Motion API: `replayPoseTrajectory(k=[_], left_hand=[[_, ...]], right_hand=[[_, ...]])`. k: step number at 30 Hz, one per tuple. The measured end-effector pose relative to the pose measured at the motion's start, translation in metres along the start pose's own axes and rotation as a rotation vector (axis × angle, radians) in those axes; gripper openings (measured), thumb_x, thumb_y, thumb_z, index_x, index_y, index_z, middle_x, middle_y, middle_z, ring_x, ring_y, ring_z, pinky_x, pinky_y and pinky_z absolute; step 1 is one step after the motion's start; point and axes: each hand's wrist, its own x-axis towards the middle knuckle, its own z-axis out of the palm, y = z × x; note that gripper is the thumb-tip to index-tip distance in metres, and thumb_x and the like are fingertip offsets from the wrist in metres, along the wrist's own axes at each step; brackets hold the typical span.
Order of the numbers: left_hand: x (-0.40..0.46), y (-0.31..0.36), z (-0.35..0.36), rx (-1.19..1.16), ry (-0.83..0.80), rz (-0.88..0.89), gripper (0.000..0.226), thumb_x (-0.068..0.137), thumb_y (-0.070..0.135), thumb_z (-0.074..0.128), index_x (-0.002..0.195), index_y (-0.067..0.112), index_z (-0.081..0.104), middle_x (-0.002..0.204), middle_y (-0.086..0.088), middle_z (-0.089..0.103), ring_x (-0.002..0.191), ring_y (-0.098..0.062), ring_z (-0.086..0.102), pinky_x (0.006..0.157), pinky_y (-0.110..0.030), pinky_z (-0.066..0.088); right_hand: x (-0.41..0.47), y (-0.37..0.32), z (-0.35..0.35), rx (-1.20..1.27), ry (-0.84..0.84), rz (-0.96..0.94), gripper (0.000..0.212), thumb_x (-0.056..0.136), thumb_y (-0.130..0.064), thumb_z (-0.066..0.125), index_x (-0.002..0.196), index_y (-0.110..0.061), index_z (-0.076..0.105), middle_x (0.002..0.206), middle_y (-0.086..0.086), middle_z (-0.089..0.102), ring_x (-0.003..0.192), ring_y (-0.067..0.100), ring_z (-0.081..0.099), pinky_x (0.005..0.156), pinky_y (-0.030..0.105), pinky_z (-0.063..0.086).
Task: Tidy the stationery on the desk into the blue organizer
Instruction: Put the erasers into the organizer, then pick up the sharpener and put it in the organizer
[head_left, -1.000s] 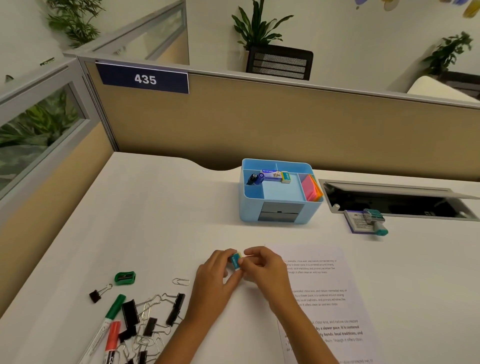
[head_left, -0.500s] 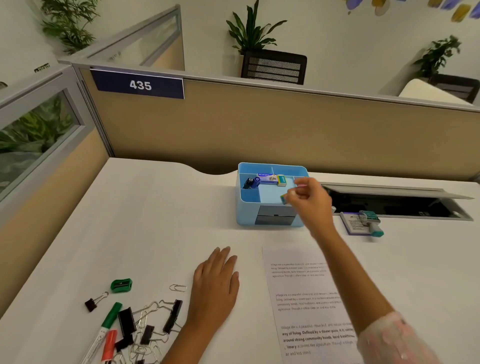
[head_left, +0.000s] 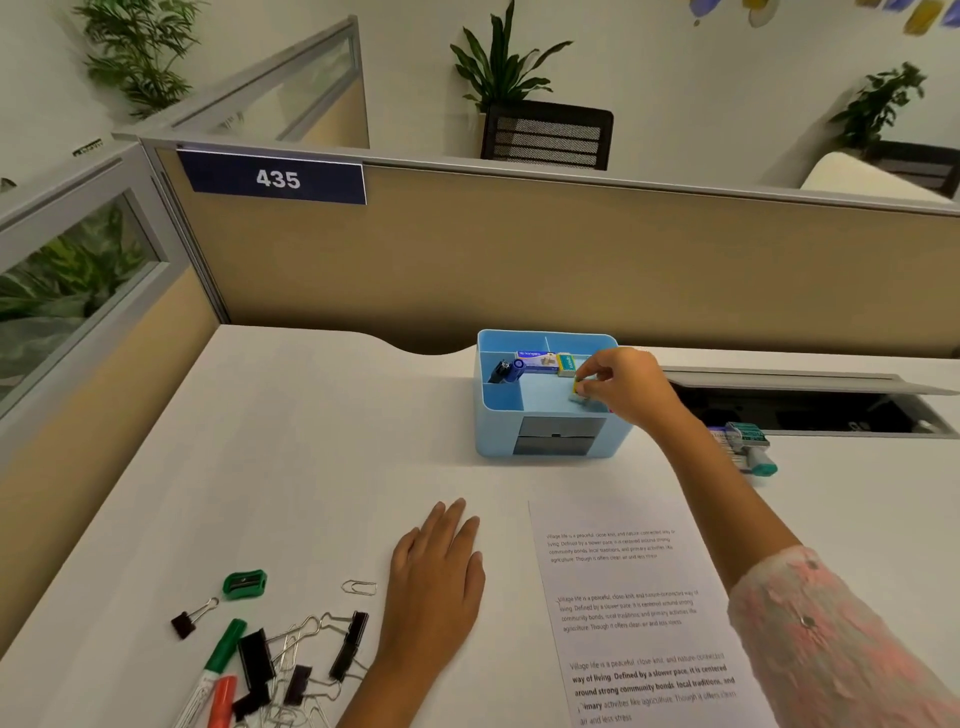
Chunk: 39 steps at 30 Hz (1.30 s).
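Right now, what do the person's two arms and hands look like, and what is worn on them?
Both hands are bare, without gloves. The right hand comes from a pale pink patterned sleeve with small round studs. The left hand and its forearm show no sleeve.

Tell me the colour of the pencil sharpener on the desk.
Green: the small plastic pencil sharpener shows best in the head view, lower left.

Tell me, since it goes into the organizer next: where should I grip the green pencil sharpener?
Pinch the green pencil sharpener across its two long sides, coming from above. It lies flat on the desk, clear of the binder clips.
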Motion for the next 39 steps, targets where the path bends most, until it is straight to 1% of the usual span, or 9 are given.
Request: replayPoseTrajectory(k=[3, 8, 13, 21, 25, 29, 32, 36, 39], left_hand=[[0.0, 0.0, 0.0, -0.013, -0.012, -0.009, 0.037, 0.091, 0.024, 0.052, 0.128, 0.018, 0.056, 0.142, 0.0, 0.046, 0.134, -0.019, 0.039, 0.106, -0.04, 0.034], [0.0, 0.0, 0.0, -0.017, -0.017, -0.016, 0.037, 0.091, 0.024, 0.053, 0.127, 0.018, 0.057, 0.142, 0.001, 0.047, 0.134, -0.018, 0.039, 0.105, -0.039, 0.034], [0.0, -0.001, 0.001, -0.026, -0.03, -0.021, 0.038, 0.093, 0.026, 0.048, 0.131, 0.02, 0.053, 0.145, 0.004, 0.042, 0.137, -0.015, 0.034, 0.108, -0.037, 0.029], [0.0, -0.001, 0.001, -0.038, -0.043, -0.03, 0.039, 0.094, 0.028, 0.045, 0.133, 0.022, 0.05, 0.147, 0.006, 0.038, 0.138, -0.013, 0.03, 0.11, -0.036, 0.025], [0.0, -0.001, 0.002, -0.033, -0.016, -0.019, 0.038, 0.091, 0.025, 0.053, 0.128, 0.02, 0.056, 0.142, 0.003, 0.046, 0.134, -0.016, 0.038, 0.106, -0.037, 0.031], [-0.001, -0.003, 0.004, -0.023, 0.012, 0.003, 0.037, 0.088, 0.023, 0.058, 0.125, 0.019, 0.059, 0.138, 0.001, 0.051, 0.13, -0.018, 0.045, 0.103, -0.038, 0.036], [0.0, -0.003, 0.004, -0.018, 0.003, 0.016, 0.038, 0.09, 0.025, 0.054, 0.127, 0.018, 0.057, 0.141, 0.0, 0.048, 0.131, -0.019, 0.043, 0.104, -0.039, 0.036], [-0.003, -0.001, 0.0, -0.009, -0.041, 0.025, 0.041, 0.096, 0.026, 0.044, 0.136, 0.016, 0.047, 0.148, -0.002, 0.037, 0.137, -0.02, 0.033, 0.11, -0.04, 0.028], [-0.009, 0.0, -0.004, 0.005, -0.092, 0.038, 0.044, 0.099, 0.024, 0.035, 0.142, 0.015, 0.037, 0.153, -0.004, 0.027, 0.141, -0.02, 0.023, 0.114, -0.04, 0.019]], right_hand=[[-0.007, 0.001, 0.001, -0.063, -0.016, -0.062, 0.024, 0.076, -0.028, 0.075, 0.095, -0.014, 0.072, 0.095, 0.005, 0.062, 0.087, 0.02, 0.055, 0.071, 0.029, 0.043], [-0.004, 0.005, 0.0, -0.183, -0.002, -0.118, 0.022, 0.079, -0.018, 0.071, 0.099, -0.008, 0.073, 0.107, 0.014, 0.065, 0.1, 0.03, 0.057, 0.085, 0.038, 0.046], [0.005, 0.01, 0.003, -0.25, 0.031, -0.134, 0.023, 0.086, -0.018, 0.065, 0.106, -0.009, 0.071, 0.11, 0.016, 0.063, 0.1, 0.03, 0.056, 0.084, 0.036, 0.046], [0.02, 0.017, 0.015, -0.156, 0.151, -0.105, 0.022, 0.084, -0.017, 0.068, 0.105, -0.011, 0.071, 0.103, 0.013, 0.066, 0.092, 0.026, 0.057, 0.077, 0.033, 0.046], [0.017, 0.017, 0.019, -0.126, 0.175, -0.077, 0.021, 0.085, -0.014, 0.067, 0.105, -0.009, 0.07, 0.103, 0.015, 0.066, 0.092, 0.026, 0.058, 0.077, 0.034, 0.048], [-0.011, 0.006, 0.025, 0.04, 0.378, -0.041, 0.019, 0.084, -0.001, 0.063, 0.102, -0.005, 0.069, 0.102, 0.016, 0.066, 0.09, 0.029, 0.059, 0.079, 0.037, 0.048], [-0.047, -0.012, 0.034, 0.18, 0.507, -0.069, 0.018, 0.081, 0.005, 0.063, 0.095, -0.005, 0.069, 0.098, 0.014, 0.067, 0.085, 0.029, 0.061, 0.077, 0.037, 0.05], [-0.104, -0.041, 0.062, 0.307, 0.48, -0.045, 0.012, 0.083, 0.0, 0.065, 0.094, -0.005, 0.066, 0.099, 0.013, 0.068, 0.092, 0.024, 0.062, 0.075, 0.034, 0.055], [-0.152, -0.064, 0.09, 0.387, 0.394, -0.028, 0.015, 0.084, 0.003, 0.062, 0.094, -0.007, 0.067, 0.094, 0.007, 0.066, 0.085, 0.021, 0.061, 0.073, 0.035, 0.055]])
